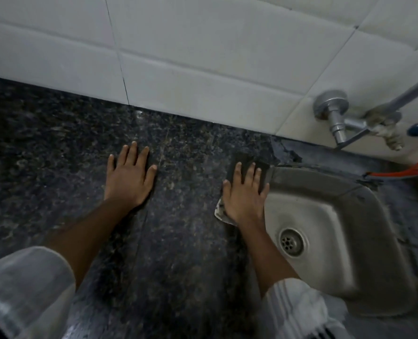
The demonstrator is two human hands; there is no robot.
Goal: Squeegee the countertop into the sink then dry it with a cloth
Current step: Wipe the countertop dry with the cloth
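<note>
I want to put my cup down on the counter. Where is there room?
Bare countertop stretches left of the left hand to the tiled wall, and between both hands. It is crowded by the sink, where the right hand presses a dark cloth.

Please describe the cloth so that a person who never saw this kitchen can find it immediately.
Find the steel sink set in the dark granite countertop. At its left rim, the right hand lies flat on the cloth. It is dark, with one pale patterned corner by the wrist.
</note>
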